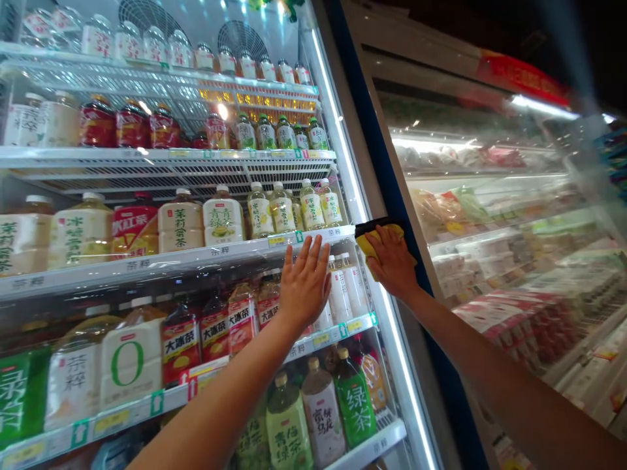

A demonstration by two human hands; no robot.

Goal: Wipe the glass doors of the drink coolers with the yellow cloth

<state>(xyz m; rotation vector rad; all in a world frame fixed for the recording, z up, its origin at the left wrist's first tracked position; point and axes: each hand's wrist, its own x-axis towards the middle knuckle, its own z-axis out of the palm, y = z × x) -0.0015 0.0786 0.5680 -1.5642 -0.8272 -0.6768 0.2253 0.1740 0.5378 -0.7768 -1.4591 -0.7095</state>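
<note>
My right hand (392,262) presses a yellow cloth (366,245) with a dark edge against the metal frame at the right side of the drinks fridge. Its fingers lie over the cloth, hiding part of it. To the left, my left hand (304,281) is open with its fingers spread, holding nothing. It sits just below the price strip of a shelf (235,249), in front of the bottles. Whether it rests on a glass door there, I cannot tell.
Bottled drinks stand on several fridge shelves, among them a green tea bottle (354,395) and a white bottle with a green zero (130,362). A lit strip (392,333) runs down the fridge's right side. Another chilled case (509,261) with packaged goods stands at right.
</note>
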